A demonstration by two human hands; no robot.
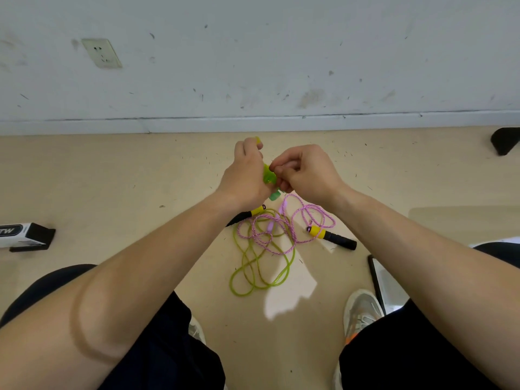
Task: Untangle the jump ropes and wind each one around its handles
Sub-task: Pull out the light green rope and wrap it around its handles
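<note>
My left hand grips the green handles of the green jump rope, held above the floor. My right hand pinches the green rope right beside them, fingers curled. The rest of the green rope trails down in loops on the floor. A pink-and-white braided rope lies tangled over it. This rope's yellow-and-black handles rest on the floor: one to the right, the other partly hidden under my left wrist.
Beige floor meets a grey wall at the back. A black-and-white box lies at the left, a dark flat object near my right shoe, and a black thing at the far right. My knees frame the ropes.
</note>
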